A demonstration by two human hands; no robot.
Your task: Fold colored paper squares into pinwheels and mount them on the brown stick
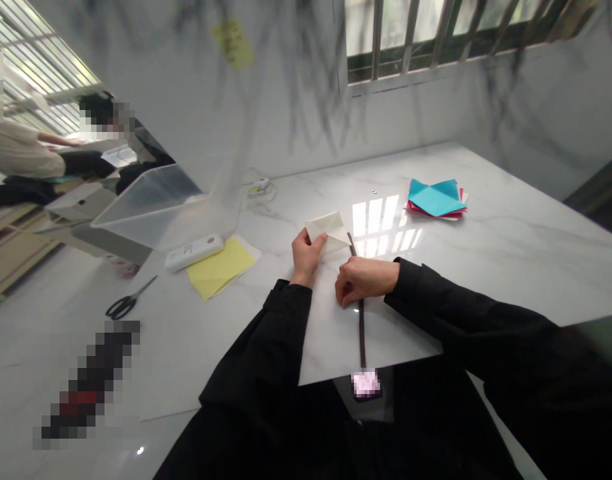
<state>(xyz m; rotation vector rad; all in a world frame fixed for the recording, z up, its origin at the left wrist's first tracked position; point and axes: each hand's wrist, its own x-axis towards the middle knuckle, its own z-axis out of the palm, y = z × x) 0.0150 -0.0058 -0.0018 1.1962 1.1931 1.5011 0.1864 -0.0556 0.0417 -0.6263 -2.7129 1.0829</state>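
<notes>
My left hand pinches a cream folded sheet of paper, thumb on top, just above the white marble-look tabletop. To its right and nearer to me, my right hand is closed with the fingers curled down. What those fingers hold, if anything, is hidden. A dark lanyard strap runs past behind the right hand, with a blurred badge at its lower end. Whether that hand grips the strap I cannot tell.
Yellow paper lies left beside a white long device; black-handled scissors are further left. A stack of blue and red paper sits back right. A clear plastic bin stands at left, with people beyond it.
</notes>
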